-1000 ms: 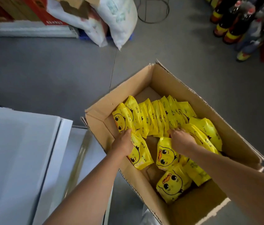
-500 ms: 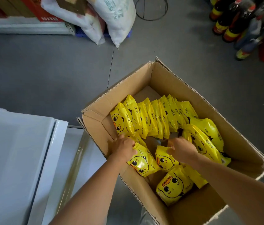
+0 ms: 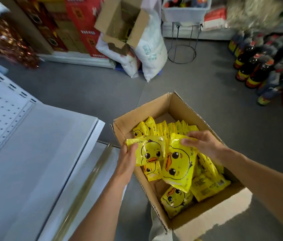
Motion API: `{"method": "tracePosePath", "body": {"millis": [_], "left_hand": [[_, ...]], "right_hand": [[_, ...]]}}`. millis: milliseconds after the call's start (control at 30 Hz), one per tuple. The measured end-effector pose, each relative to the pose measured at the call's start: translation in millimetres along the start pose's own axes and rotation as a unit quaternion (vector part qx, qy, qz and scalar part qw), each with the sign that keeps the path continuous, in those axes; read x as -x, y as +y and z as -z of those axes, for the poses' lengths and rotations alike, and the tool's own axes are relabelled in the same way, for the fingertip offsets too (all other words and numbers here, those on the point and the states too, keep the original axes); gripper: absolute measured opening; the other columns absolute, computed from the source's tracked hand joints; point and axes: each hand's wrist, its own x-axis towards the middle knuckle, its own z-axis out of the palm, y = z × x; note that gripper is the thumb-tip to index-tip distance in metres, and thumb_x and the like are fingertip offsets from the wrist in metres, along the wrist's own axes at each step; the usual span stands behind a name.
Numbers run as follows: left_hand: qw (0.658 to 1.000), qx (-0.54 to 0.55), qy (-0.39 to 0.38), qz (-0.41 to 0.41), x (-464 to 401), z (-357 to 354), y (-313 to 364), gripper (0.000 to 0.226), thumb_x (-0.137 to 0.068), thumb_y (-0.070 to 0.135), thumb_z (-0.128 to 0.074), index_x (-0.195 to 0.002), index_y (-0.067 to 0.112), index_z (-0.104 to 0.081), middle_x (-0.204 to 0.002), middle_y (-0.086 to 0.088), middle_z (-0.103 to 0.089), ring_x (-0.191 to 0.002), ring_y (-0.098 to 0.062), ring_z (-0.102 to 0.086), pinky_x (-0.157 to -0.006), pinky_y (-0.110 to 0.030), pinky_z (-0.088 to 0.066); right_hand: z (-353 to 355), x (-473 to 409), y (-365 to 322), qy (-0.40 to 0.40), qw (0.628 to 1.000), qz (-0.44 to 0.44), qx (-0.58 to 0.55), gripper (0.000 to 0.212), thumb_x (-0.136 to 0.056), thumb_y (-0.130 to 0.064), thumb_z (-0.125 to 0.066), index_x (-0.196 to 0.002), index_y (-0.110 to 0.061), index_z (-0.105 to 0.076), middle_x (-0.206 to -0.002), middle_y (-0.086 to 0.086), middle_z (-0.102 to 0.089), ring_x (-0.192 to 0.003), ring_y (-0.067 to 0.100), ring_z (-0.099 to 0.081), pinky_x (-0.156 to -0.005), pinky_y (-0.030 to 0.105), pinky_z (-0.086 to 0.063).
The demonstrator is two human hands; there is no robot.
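An open cardboard box [image 3: 156, 108] on the grey floor holds several yellow packets printed with a duck face. My left hand [image 3: 127, 157] grips one yellow duck packet [image 3: 150, 151] by its left end, lifted above the box's near-left side. My right hand [image 3: 201, 144] pinches the top of a second, larger-looking duck packet [image 3: 179, 164], which hangs upright over the box. More packets [image 3: 177, 200] lie loose in the box bottom, and a row stands on edge at the far end [image 3: 161, 127].
A white metal shelf [image 3: 38, 153] with a perforated back panel stands to the left of the box. White sacks [image 3: 147, 54] and an open carton lean against red cases at the back. A wire stand [image 3: 182, 49] and dark sauce bottles [image 3: 252, 70] are on the right.
Both hands were down inside the box among the packets; now each has lifted one packet up above the box. The view has tilted up, showing more of the shop.
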Motion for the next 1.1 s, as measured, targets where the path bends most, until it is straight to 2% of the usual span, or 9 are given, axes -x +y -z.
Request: {"method": "tracePosePath", "body": {"millis": [67,133,233,367,500,700,867,967,1100], "left_hand": [[1.000,0.016,0.001,-0.011,23.5,-4.1,12.8,0.020,-0.101,0.035,-0.044,-0.114,0.026,-0.055,-0.118,-0.002,-0.057,-0.091,-0.009,-0.056,-0.070,-0.017,-0.040],[1.000,0.011,-0.010,0.006,49.4,-11.0,22.6,0.062,-0.089,0.065,-0.048,-0.133,0.020,-0.050,-0.135,-0.003,-0.051,-0.113,-0.020,-0.054,-0.084,-0.020,-0.038],[0.991,0.128,-0.020,0.024,82.0,-17.6,23.8,0.105,-0.051,0.093,-0.052,-0.136,0.031,-0.049,-0.141,-0.001,-0.052,-0.123,-0.024,-0.054,-0.099,-0.049,-0.048],[0.989,0.148,-0.026,-0.010,132.5,-13.7,41.3,0.086,-0.055,0.084,-0.068,-0.124,0.033,-0.059,-0.122,-0.003,-0.065,-0.111,-0.024,-0.064,-0.088,-0.053,-0.055],[0.986,0.147,-0.010,-0.076,169.0,-9.2,56.3,0.049,-0.070,0.053,-0.079,-0.106,0.021,-0.070,-0.096,-0.003,-0.076,-0.092,-0.025,-0.072,-0.084,-0.055,-0.056],[0.971,0.172,0.142,-0.089,214.1,3.3,60.0,0.020,-0.088,0.039,-0.067,-0.086,0.019,-0.070,-0.085,-0.005,-0.075,-0.080,-0.026,-0.073,-0.076,-0.054,-0.058],[0.883,0.311,0.347,-0.056,244.5,27.4,52.0,0.033,-0.088,0.050,-0.062,-0.100,0.020,-0.060,-0.115,-0.010,-0.064,-0.102,-0.030,-0.063,-0.091,-0.050,-0.053],[0.804,0.443,0.390,-0.078,264.7,46.2,56.1,0.019,-0.092,0.042,-0.060,-0.097,0.023,-0.060,-0.104,-0.009,-0.067,-0.095,-0.030,-0.066,-0.087,-0.052,-0.055],[0.756,0.475,0.431,-0.131,292.6,71.0,60.7,0.010,-0.095,0.032,-0.059,-0.095,0.024,-0.064,-0.097,-0.008,-0.070,-0.083,-0.024,-0.068,-0.077,-0.039,-0.057]], "right_hand": [[-2.7,16.4,-21.3,-0.020,0.998,0.020,0.051,0.021,-0.079,-0.032,-0.075,-0.090,-0.015,-0.069,-0.083,-0.002,-0.065,-0.078,0.007,-0.056,-0.067,0.020,-0.041],[-9.2,31.4,-41.5,-0.038,0.989,0.055,0.129,0.013,-0.080,-0.031,-0.076,-0.082,-0.020,-0.070,-0.070,-0.005,-0.061,-0.067,0.005,-0.053,-0.059,0.021,-0.039],[-16.5,60.5,-70.9,-0.080,0.971,0.138,0.180,0.015,-0.084,-0.024,-0.073,-0.070,-0.022,-0.067,-0.048,-0.014,-0.054,-0.047,-0.002,-0.046,-0.048,0.014,-0.034],[-17.0,95.3,-95.9,-0.046,0.960,0.228,0.155,0.013,-0.077,-0.018,-0.079,-0.075,-0.008,-0.072,-0.044,-0.016,-0.050,-0.043,-0.001,-0.040,-0.046,0.011,-0.031],[-25.3,116.6,-111.0,0.028,0.950,0.263,0.169,0.032,-0.066,-0.027,-0.087,-0.081,-0.014,-0.062,-0.068,-0.006,-0.051,-0.059,0.005,-0.042,-0.051,0.015,-0.035],[-45.1,156.9,-134.1,0.085,0.950,0.260,0.153,0.043,-0.079,-0.054,-0.069,-0.087,-0.014,-0.055,-0.074,-0.006,-0.054,-0.067,0.011,-0.049,-0.062,0.028,-0.038],[-46.6,177.9,-141.5,0.008,0.980,0.186,0.064,0.051,-0.090,-0.061,-0.047,-0.092,-0.011,-0.059,-0.082,0.004,-0.059,-0.081,0.023,-0.058,-0.071,0.033,-0.049],[-62.9,195.7,-143.7,-0.116,0.983,0.088,-0.115,0.054,-0.086,-0.058,-0.057,-0.102,-0.006,-0.062,-0.094,0.016,-0.070,-0.087,0.033,-0.069,-0.074,0.042,-0.057],[-103.2,217.7,-154.9,-0.157,0.963,0.131,-0.177,0.031,-0.092,-0.027,-0.062,-0.099,0.003,-0.065,-0.087,0.020,-0.071,-0.074,0.031,-0.068,-0.072,0.043,-0.058]]}}
